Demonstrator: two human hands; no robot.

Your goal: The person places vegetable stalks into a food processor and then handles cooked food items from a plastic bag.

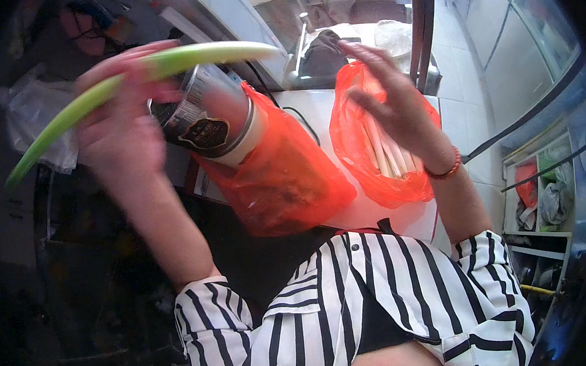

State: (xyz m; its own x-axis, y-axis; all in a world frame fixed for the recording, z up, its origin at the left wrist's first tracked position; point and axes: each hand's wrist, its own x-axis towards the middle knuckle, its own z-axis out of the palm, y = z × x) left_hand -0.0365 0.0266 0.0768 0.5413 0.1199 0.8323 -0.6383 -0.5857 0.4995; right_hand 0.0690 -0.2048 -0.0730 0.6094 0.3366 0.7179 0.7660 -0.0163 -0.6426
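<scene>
My left hand (120,121), blurred, is raised at the left and closed on a long, curved vegetable stalk (190,57). The stalk is green at one end and pale towards the other. Over a red plastic bag (343,127) hangs my right hand (394,92), fingers apart and nothing visible in it. Inside this open bag lie several pale, pinkish-white stalks (386,150), partly hidden by that hand. Between my hands, a second red plastic bag (293,183) drapes beside a clear canister (225,106) with a dark label.
Both bags rest at a white tabletop (312,104), where a black cable (303,120) runs. Beyond it, a dark bundle (322,57) and white plastic (395,35) lie near a metal frame. Shelves (540,236) with bags stand at the right. A white plastic bag (40,120) hangs at the left.
</scene>
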